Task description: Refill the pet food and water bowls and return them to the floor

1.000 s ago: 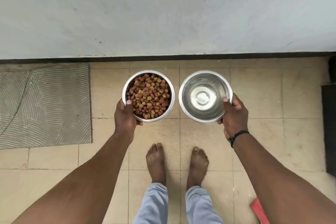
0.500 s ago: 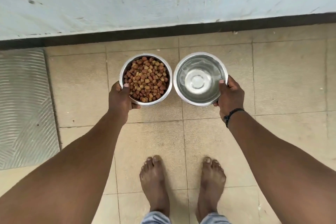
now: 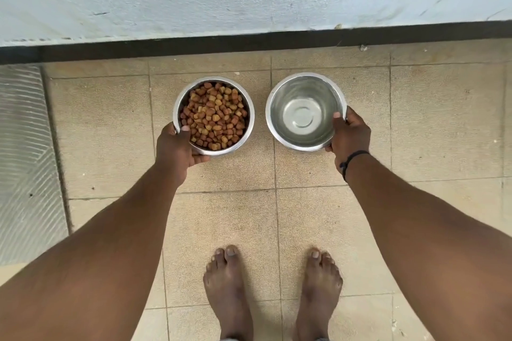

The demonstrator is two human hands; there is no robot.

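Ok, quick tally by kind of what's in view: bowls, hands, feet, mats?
Bowls: 2, kibble bowl and water bowl
Hands: 2, left hand and right hand, one bowl each
Feet: 2, left foot, right foot
Mats: 1, mat
Total: 7

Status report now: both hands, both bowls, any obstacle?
Left hand grips food bowl, full of kibble. Right hand grips water bowl. Tiled floor by wall, nothing in the way; mat off to left.
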